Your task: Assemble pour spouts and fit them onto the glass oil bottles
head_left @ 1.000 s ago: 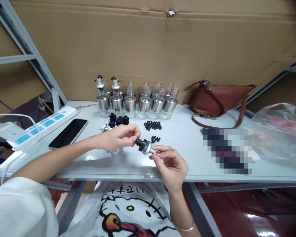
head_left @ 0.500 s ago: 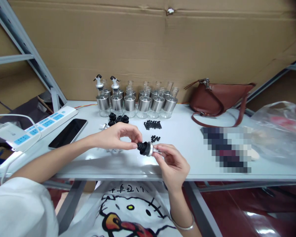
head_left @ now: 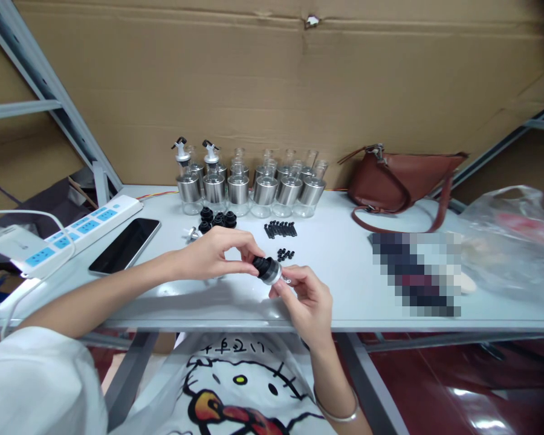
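Above the front of the table, both hands hold a bottle pourer between them. My left hand (head_left: pixel 233 254) pinches its ribbed black stopper (head_left: pixel 263 266). My right hand (head_left: pixel 303 299) grips the silver pourer top (head_left: pixel 276 277) from the other end, with thumb and fingers close to the collar. Behind my left hand lie several loose black stoppers (head_left: pixel 217 219) and a silver pourer piece (head_left: pixel 193 234), part of that group hidden by the hand. Farther right are a row of small black levers (head_left: pixel 280 229) and a cluster of tiny black caps (head_left: pixel 285 254).
Glass bottles with steel bands (head_left: pixel 265 192) stand in rows at the back; two carry pourers (head_left: pixel 211 154). A phone (head_left: pixel 126 244) and a power strip (head_left: pixel 86 226) lie left. Rightward are a brown handbag (head_left: pixel 408 181), a blurred-out object (head_left: pixel 417 278) and a plastic bag (head_left: pixel 512 241).
My right hand has shifted left and its fingers have moved up to the pourer's silver collar. The pourer is tilted slightly differently, while my left hand keeps its pinch on the stopper.
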Available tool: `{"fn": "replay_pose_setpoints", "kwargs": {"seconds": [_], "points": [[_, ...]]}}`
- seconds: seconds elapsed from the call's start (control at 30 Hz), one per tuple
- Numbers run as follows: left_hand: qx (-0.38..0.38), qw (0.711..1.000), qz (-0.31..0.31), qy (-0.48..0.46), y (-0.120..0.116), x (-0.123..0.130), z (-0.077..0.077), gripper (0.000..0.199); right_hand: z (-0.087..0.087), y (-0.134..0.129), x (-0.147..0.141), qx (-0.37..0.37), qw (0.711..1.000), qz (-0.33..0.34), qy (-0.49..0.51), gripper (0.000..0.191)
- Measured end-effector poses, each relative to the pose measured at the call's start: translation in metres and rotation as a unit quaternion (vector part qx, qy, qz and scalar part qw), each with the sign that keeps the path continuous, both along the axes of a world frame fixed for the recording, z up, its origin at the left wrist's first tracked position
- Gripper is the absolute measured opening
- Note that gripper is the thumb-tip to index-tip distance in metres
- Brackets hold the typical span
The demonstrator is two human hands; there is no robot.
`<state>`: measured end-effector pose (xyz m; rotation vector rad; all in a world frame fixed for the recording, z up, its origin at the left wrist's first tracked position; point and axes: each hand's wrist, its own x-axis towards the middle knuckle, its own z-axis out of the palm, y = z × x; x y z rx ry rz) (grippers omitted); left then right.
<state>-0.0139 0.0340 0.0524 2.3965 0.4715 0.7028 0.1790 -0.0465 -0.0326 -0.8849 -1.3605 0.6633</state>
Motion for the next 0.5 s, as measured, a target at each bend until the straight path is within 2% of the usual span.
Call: {"fn": "replay_pose_setpoints", "kwargs": {"seconds": [0.17,0.3,0.5], "points": [[0.040,0.999,-0.017,0.007,-0.0021,-0.0014,0.0009,0.022,0.0002,-0.0006,0.0002,0.036,0.999,0.010,-0.004,0.001],[0.055,0.998,-0.035,-0.009,-0.0017,-0.0018,-0.0020,0.022,-0.0016,0.0007,0.0009,0.059,0.998,0.015,0.000,0.006],[0.044,0.999,-0.014,-0.006,-0.0016,-0.0022,-0.0064,0.025,-0.0049,0.0023,0.0030,0.072,0.997,0.005,-0.017,0.007]]}}
